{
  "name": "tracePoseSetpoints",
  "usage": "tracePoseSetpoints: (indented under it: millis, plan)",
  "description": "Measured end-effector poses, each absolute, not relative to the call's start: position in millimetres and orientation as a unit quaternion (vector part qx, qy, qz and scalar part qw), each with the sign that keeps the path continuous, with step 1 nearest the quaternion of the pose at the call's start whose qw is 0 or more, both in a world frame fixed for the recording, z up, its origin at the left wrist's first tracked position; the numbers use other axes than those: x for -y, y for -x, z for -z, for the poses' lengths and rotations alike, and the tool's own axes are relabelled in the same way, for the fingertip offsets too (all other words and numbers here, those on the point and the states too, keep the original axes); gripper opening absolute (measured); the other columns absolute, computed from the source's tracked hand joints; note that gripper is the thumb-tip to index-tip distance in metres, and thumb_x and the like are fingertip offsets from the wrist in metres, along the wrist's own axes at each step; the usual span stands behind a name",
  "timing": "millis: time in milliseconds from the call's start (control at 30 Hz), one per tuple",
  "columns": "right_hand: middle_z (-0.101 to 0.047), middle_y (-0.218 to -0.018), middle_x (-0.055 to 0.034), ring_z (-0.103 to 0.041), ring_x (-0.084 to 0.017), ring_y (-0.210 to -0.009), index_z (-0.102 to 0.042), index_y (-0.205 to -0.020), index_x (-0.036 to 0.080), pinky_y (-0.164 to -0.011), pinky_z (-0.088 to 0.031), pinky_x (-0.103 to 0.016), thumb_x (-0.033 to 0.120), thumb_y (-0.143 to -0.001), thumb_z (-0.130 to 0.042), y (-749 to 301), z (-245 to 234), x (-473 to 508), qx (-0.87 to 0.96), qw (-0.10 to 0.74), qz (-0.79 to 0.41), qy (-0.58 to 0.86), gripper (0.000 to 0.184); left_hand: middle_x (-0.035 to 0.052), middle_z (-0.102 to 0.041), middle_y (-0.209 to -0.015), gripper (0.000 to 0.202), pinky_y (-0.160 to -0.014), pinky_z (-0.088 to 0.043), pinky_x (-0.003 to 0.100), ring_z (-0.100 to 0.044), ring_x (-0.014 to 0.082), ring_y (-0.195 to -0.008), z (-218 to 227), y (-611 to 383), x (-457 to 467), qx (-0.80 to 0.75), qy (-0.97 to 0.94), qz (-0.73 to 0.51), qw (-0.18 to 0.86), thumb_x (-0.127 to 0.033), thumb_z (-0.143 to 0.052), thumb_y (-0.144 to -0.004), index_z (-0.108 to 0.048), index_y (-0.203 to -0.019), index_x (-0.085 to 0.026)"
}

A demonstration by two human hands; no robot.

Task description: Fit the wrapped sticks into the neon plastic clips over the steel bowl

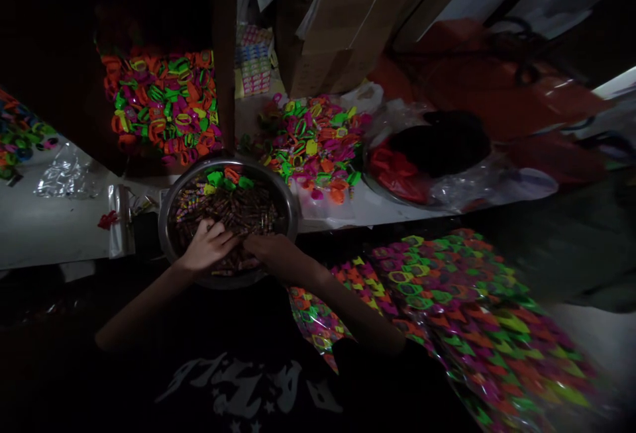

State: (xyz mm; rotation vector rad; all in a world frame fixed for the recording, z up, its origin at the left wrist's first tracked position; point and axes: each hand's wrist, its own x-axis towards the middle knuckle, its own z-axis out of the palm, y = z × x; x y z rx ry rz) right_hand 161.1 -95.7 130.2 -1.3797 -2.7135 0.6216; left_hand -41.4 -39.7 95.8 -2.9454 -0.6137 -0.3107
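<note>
A round metal bowl [292, 208] holds many small brown stick-like pieces [238, 211], with some brightly striped ones at its left side. My left hand [211, 246] is over the bowl's near half, its fingers curled in. Close beside it, my right hand [272, 251] has its fingers drawn together, the fingertips almost meeting the left hand's. Whatever lies between the fingers is hidden and too dark to make out. At the bowl's far edge sit a few green plastic pieces [215, 179] and an orange one [232, 174].
Behind the bowl is a heap of bright plastic watch-like toys [318, 142]; more toys [159, 108] fill a dark box. A cardboard box [338, 42] stands at the back. Bagged bright toys [477, 314] lie lower right. Clear plastic bags [67, 171] lie on the left.
</note>
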Motion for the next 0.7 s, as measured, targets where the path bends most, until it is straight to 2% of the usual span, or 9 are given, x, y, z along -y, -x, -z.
tracePoseSetpoints:
  millis: [100,233,367,400,467,500,567,633,700]
  plan:
    - [-0.063,-0.098,-0.0098,-0.061,-0.018,-0.09,-0.058,-0.099,0.013,-0.07,-0.045,-0.025,0.007,-0.085,-0.049,-162,-120,98,0.864,0.001,-0.251,0.436,0.017,0.0041,-0.064,-0.085,0.017,-0.084,-0.034,0.039,-0.051,0.0202,-0.089,-83,38,47,0.209,0.976,0.064,0.019,-0.031,-0.054,-0.088,-0.061,-0.098,-0.02]
    - [-0.066,-0.093,-0.0073,-0.061,-0.017,-0.083,-0.06,-0.094,0.013,-0.07,-0.044,-0.025,0.008,-0.082,-0.052,-164,-99,99,0.833,0.014,-0.338,0.437,0.016,0.0061,-0.065,-0.094,0.017,-0.086,-0.037,0.038,-0.054,0.0221,-0.095,-70,37,57,0.241,0.969,0.021,-0.052,-0.032,-0.061,-0.082,-0.062,-0.093,-0.019]
    - [-0.066,-0.088,-0.003,-0.059,-0.012,-0.074,-0.061,-0.087,0.015,-0.069,-0.044,-0.023,0.006,-0.079,-0.051,-181,-88,100,0.804,0.053,-0.449,0.386,0.015,0.0064,-0.063,-0.106,0.051,-0.086,-0.043,0.033,-0.058,0.0215,-0.098,-66,48,35,0.238,0.941,-0.004,-0.242,-0.051,-0.067,-0.072,-0.057,-0.111,-0.02]
    - [-0.065,-0.085,-0.0022,-0.058,-0.011,-0.072,-0.061,-0.086,0.015,-0.068,-0.045,-0.022,0.008,-0.079,-0.052,-190,-87,99,0.793,0.061,-0.477,0.373,0.013,0.0058,-0.062,-0.11,0.056,-0.085,-0.045,0.031,-0.058,0.02,-0.098,-65,51,22,0.237,0.927,-0.001,-0.29,-0.052,-0.065,-0.073,-0.053,-0.118,-0.021]
    - [-0.064,-0.079,-0.0009,-0.058,-0.011,-0.069,-0.062,-0.083,0.015,-0.065,-0.046,-0.021,0.017,-0.079,-0.057,-211,-89,96,0.761,0.086,-0.518,0.381,0.007,0.0063,-0.061,-0.114,0.043,-0.086,-0.046,0.031,-0.058,0.0186,-0.101,-61,58,-9,0.293,0.903,0.047,-0.309,-0.047,-0.056,-0.083,-0.051,-0.118,-0.021]
    - [-0.064,-0.078,-0.0008,-0.058,-0.012,-0.068,-0.062,-0.083,0.015,-0.063,-0.046,-0.022,0.023,-0.078,-0.058,-223,-90,93,0.739,0.12,-0.522,0.408,0.009,0.0071,-0.06,-0.114,0.035,-0.09,-0.045,0.033,-0.057,0.0195,-0.105,-57,60,-25,0.329,0.9,0.075,-0.274,-0.043,-0.053,-0.086,-0.054,-0.113,-0.02]
    - [-0.064,-0.079,-0.002,-0.059,-0.013,-0.068,-0.06,-0.085,0.016,-0.062,-0.048,-0.024,0.035,-0.08,-0.058,-246,-90,85,0.666,0.261,-0.478,0.509,0.021,0.0105,-0.054,-0.123,0.034,-0.098,-0.04,0.037,-0.051,0.0231,-0.114,-49,62,-56,0.411,0.889,0.124,-0.161,-0.038,-0.052,-0.087,-0.053,-0.115,-0.018]
    - [-0.064,-0.08,-0.0032,-0.059,-0.015,-0.069,-0.058,-0.085,0.016,-0.063,-0.05,-0.028,0.043,-0.079,-0.057,-265,-88,77,0.554,0.426,-0.355,0.621,0.028,0.0129,-0.047,-0.131,0.039,-0.1,-0.039,0.037,-0.048,0.0243,-0.12,-40,59,-80,0.442,0.884,0.114,-0.099,-0.033,-0.052,-0.088,-0.048,-0.122,-0.016]
    - [-0.064,-0.08,-0.004,-0.06,-0.017,-0.071,-0.057,-0.085,0.017,-0.066,-0.052,-0.031,0.046,-0.074,-0.061,-277,-82,69,0.46,0.523,-0.242,0.676,0.031,0.014,-0.046,-0.133,0.042,-0.1,-0.038,0.037,-0.046,0.0262,-0.121,-34,53,-95,0.45,0.888,0.075,-0.06,-0.032,-0.054,-0.086,-0.048,-0.124,-0.015]
